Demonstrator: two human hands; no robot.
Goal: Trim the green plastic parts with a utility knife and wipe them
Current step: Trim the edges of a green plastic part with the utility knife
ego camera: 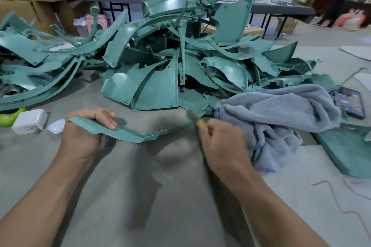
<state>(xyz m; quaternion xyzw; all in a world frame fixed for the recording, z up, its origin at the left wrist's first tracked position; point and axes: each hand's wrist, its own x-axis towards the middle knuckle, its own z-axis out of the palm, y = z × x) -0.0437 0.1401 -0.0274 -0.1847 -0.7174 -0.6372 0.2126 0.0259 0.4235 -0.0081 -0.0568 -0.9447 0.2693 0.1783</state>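
Observation:
My left hand grips the wide end of a long curved green plastic part and holds it level above the grey surface. The part's thin end reaches right toward my right hand. That hand is curled round a utility knife with a yellow body, its blurred blade pointing up and left near the part's thin tip. A grey-blue cloth lies crumpled just right of my right hand. A big heap of green plastic parts fills the space behind both hands.
A white charger block, a small white case and a green toy-like item lie at the left. A dark phone and a flat green panel are at the right. Cardboard boxes, tables and people stand behind.

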